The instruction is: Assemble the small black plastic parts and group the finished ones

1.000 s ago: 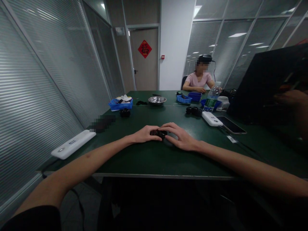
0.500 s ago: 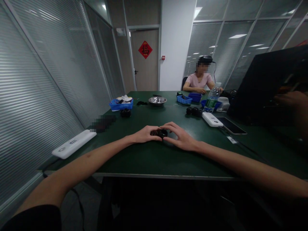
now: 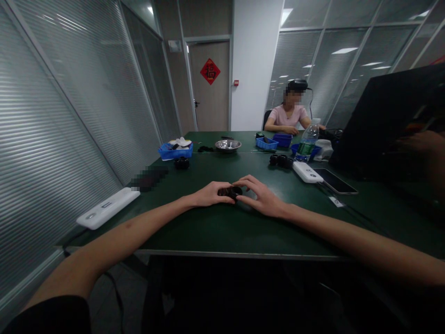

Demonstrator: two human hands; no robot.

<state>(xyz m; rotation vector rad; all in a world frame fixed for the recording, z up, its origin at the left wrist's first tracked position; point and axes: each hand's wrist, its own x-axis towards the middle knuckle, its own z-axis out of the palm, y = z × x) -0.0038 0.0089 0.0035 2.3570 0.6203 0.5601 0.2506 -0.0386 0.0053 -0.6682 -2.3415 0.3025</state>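
Over the middle of the table, my left hand (image 3: 210, 193) is closed round the left side of a small glossy black part (image 3: 236, 191) with a rounded, ring-like right end. Opposite it, my right hand (image 3: 261, 198) curves in, its thumb against the part's right end and its index finger reaching over the top. Fingers cover much of the part, and its exact kind is too dark to make out. Similar black round pieces (image 3: 281, 161) lie farther back on the right, and another black piece (image 3: 181, 163) sits back on the left.
On the green table (image 3: 208, 232) stand a blue tray (image 3: 166, 152), a metal bowl (image 3: 227, 146), a blue basket (image 3: 266, 143) and a water bottle (image 3: 307, 141). White power banks (image 3: 108, 208) with cables, a phone (image 3: 334, 181) and a dark monitor (image 3: 385, 120) flank me. A person (image 3: 289, 116) sits opposite.
My right thumb and fingers have shifted very slightly on the black part, which has tilted a little. My left hand keeps its hold.
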